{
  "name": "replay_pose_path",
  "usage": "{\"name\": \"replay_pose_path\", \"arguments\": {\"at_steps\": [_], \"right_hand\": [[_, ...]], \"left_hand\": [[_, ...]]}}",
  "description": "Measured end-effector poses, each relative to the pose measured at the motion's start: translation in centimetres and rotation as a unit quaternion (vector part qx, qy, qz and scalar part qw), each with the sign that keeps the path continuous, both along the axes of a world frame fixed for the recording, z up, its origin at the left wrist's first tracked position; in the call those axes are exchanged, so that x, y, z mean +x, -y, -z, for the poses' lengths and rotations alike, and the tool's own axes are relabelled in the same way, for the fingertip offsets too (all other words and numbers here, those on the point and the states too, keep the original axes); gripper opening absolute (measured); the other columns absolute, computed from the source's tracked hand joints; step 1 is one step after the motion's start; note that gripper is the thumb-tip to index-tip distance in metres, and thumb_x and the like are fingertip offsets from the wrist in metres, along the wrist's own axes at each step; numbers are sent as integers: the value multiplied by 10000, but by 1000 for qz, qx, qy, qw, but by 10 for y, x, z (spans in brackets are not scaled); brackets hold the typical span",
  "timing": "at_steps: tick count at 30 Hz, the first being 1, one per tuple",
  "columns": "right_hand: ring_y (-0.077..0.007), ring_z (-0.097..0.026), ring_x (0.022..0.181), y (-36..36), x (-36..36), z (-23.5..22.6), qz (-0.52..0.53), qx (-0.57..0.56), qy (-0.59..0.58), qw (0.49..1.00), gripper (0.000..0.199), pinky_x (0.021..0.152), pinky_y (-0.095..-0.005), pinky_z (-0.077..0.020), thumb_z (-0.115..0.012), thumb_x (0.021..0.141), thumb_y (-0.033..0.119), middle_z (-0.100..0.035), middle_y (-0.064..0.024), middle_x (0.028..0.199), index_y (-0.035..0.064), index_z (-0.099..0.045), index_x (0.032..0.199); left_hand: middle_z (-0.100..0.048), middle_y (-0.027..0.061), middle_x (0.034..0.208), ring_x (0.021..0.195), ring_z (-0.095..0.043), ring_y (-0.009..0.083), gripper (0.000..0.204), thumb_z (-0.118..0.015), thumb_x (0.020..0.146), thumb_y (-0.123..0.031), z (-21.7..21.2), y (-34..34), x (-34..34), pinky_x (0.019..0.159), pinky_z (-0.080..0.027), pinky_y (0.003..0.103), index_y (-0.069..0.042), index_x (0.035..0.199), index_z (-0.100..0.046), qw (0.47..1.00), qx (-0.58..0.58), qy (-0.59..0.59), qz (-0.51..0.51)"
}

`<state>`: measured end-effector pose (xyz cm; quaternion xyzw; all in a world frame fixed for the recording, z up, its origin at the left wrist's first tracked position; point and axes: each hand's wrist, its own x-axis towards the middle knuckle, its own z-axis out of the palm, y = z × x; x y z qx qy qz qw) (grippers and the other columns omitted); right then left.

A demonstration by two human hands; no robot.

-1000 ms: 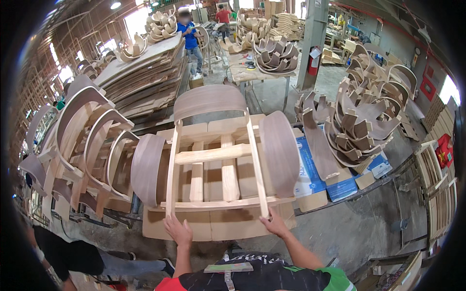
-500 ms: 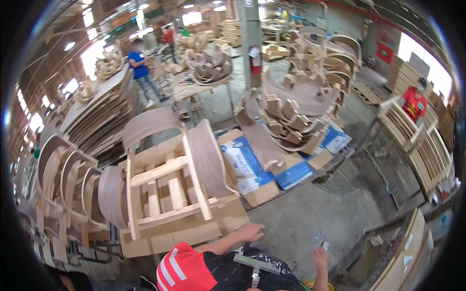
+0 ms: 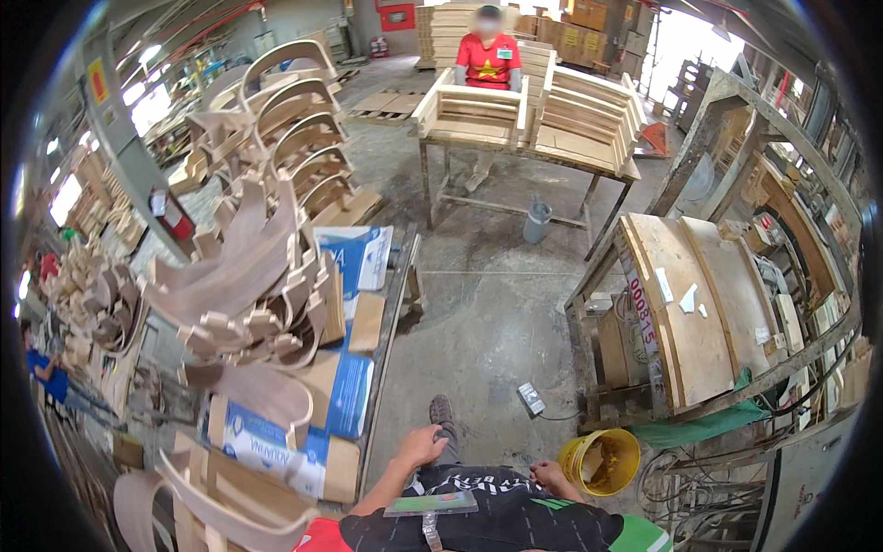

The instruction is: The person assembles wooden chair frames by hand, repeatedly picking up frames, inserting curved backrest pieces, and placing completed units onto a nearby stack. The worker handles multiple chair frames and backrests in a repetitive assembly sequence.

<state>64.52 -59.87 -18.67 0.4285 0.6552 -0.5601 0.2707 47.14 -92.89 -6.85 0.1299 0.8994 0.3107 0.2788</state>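
Observation:
My left hand (image 3: 418, 447) hangs beside my left leg, its fingers loosely bent and nothing seen in them. Nearest to it is the edge of the bench with blue-printed cardboard (image 3: 354, 391). My right hand (image 3: 549, 476) is low at my right side, fingers curled in, with no object visible in it. Close beside it on the floor stands a yellow bucket (image 3: 572, 460) with brownish matter inside. A small grey box with a cable (image 3: 531, 398) lies ahead on the concrete. Both hands are apart from these things.
Curved wooden chair parts (image 3: 248, 276) are piled on the left bench; a wooden frame (image 3: 221, 501) sits at lower left. Ahead, a person in red (image 3: 488, 64) is behind a metal table with wooden frames (image 3: 575, 138). A workbench (image 3: 658, 313) and loose cables (image 3: 685, 488) are at right.
My view has swung to the right, so the wooden frame on cardboard is now at lower left and the person in red is ahead. My left hand has lowered beside my leg.

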Motion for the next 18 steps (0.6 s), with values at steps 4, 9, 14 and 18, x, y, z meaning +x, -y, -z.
{"name": "replay_pose_path", "arguments": {"at_steps": [4,9,14,18], "right_hand": [[-182,-641,647,11,-113,-11,-80,35,-12,996,315,562,-338,-509,-679,974,314,-695,-59,770,3,-716,1012],[-133,-640,665,-28,-258,-56,60,-8,-206,977,246,547,-303,-505,-651,998,247,-698,-71,837,8,-691,1039],[-153,-646,636,-47,-331,-64,174,54,-200,963,232,525,-304,-507,-645,994,228,-678,-66,783,7,-675,1059],[-182,-658,641,-54,-348,-33,158,-3,-105,982,202,511,-338,-514,-658,960,207,-678,-80,778,12,-682,1005]], "left_hand": [[-752,208,1113,1054,-709,404,570,-694,920,-418,-7,-8,-85,928,-552,487,-44,1348,-650,999,16,27,0],[-753,205,1062,1026,-716,384,550,-692,920,-457,-18,-3,-220,913,-560,464,-65,1306,-684,999,-11,-52,2],[-762,200,1042,1020,-721,390,536,-694,909,-415,-31,-10,-329,920,-561,472,-45,1297,-689,997,7,-74,-31],[-765,197,1057,1037,-722,378,540,-699,905,-422,-28,-37,-390,943,-557,454,-47,1293,-695,997,-11,-46,-61]]}}
